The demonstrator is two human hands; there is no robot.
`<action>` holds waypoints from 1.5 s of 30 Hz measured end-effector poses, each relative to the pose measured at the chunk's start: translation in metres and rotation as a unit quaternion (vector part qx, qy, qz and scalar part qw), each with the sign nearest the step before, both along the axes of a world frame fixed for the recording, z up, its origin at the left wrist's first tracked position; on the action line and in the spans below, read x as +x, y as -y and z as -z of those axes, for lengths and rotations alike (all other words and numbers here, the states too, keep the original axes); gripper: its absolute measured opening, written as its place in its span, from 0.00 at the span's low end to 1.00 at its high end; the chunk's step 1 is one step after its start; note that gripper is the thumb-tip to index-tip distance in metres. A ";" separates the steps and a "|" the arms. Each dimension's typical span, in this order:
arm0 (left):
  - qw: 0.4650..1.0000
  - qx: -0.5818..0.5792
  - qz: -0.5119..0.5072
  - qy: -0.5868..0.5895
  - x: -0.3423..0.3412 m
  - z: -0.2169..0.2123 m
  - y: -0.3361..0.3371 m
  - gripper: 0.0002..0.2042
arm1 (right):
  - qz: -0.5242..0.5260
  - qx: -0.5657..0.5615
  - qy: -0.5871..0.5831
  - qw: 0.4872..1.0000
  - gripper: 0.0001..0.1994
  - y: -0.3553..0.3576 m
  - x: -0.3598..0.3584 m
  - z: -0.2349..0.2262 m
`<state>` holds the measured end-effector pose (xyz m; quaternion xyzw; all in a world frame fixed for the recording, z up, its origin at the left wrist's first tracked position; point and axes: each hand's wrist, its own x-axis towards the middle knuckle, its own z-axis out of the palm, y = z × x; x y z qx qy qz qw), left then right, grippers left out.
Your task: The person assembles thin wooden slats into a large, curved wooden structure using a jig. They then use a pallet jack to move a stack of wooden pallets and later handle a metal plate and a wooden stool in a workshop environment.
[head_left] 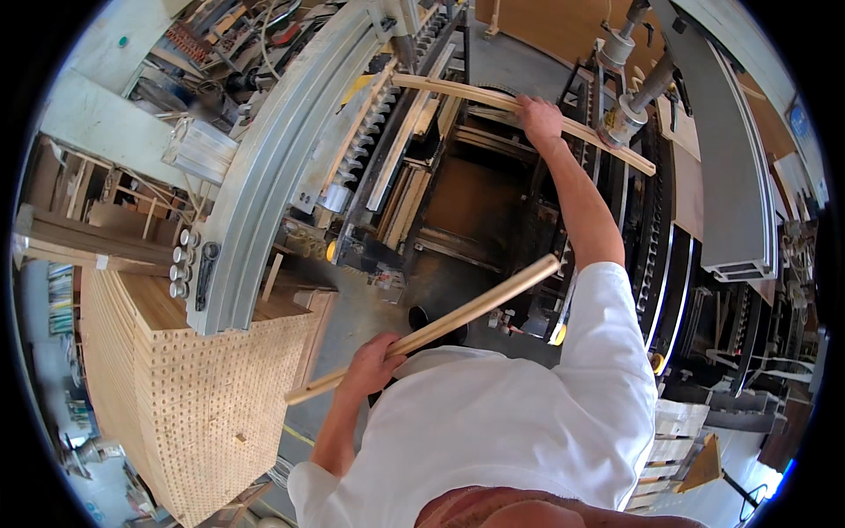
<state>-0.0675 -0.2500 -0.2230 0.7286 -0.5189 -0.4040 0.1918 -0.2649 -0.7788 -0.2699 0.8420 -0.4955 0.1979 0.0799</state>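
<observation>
My left hand (371,363) is closed round a long, narrow wooden strip (475,308), held low in front of my body and slanting up to the right. A lengthwise line on it may be a groove or a joint between two pieces; I cannot tell which. With the arm stretched far forward, my right hand (540,121) grips a second wooden strip (475,92). That strip lies crosswise over the machine (493,136), its left end near a row of metal fittings (356,150) and its right end beneath a cylindrical clamp (623,121).
At the lower left stands a tall stack of wooden boards (220,387) with rows of holes in their ends. A heavy metal beam (273,167) borders the machine on the left, and a grey housing (735,176) rises on the right. Wooden pieces (407,207) lie inside the frame.
</observation>
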 end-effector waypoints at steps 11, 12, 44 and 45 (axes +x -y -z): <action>0.991 0.064 -0.100 0.061 0.023 0.045 -0.044 0.16 | -0.018 -0.014 -0.002 1.000 0.11 0.005 0.009 0.000; 0.990 0.068 -0.100 0.066 0.025 0.051 -0.047 0.16 | -0.018 -0.009 -0.008 1.000 0.11 0.000 0.010 -0.002; 0.984 0.066 -0.153 0.065 0.033 0.071 -0.150 0.17 | 0.117 0.050 -0.063 0.990 0.22 -0.020 0.025 -0.030; 0.984 0.057 -0.156 0.063 0.036 0.072 -0.157 0.17 | 0.129 0.062 -0.027 0.989 0.24 -0.037 0.030 -0.039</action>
